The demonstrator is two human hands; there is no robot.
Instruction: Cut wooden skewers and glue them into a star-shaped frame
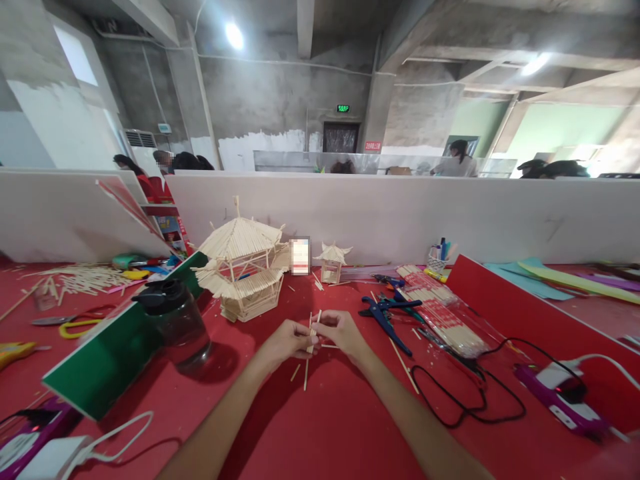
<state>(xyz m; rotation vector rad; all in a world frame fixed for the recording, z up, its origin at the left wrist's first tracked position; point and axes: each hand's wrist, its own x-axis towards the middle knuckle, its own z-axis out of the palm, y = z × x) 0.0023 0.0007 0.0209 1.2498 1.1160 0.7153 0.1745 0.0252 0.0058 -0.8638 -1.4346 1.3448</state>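
Fingers of the left hand are bent and drawn in toward the thumb, pinching thin wooden sticks. Head view: the right hand grips the same small cluster from the other side, fingertips almost meeting the left's; the exact contact between individual sticks is hidden by the fingers. Location of the cluster: centre of the red table, a short loose stick lying just beside the left hand.

Containers noted. Water bottle, dark and see-through with a black lid, upright to the left; its wall is too dark to read any liquid level. Pen holder, far right side near the white partition: several pens stand in it, at least one blue. Clear plastic packs, red printing on them, lie right of the hands, filled with pale sticks laid parallel.

Large stick pavilion, beyond the left hand: two roof tiers, open-sided; something blue shows through the gap, inside or behind, cannot tell. Small stick pavilion, to its right, open between the posts. Blue-handled cutters rest between the right hand and the packs.
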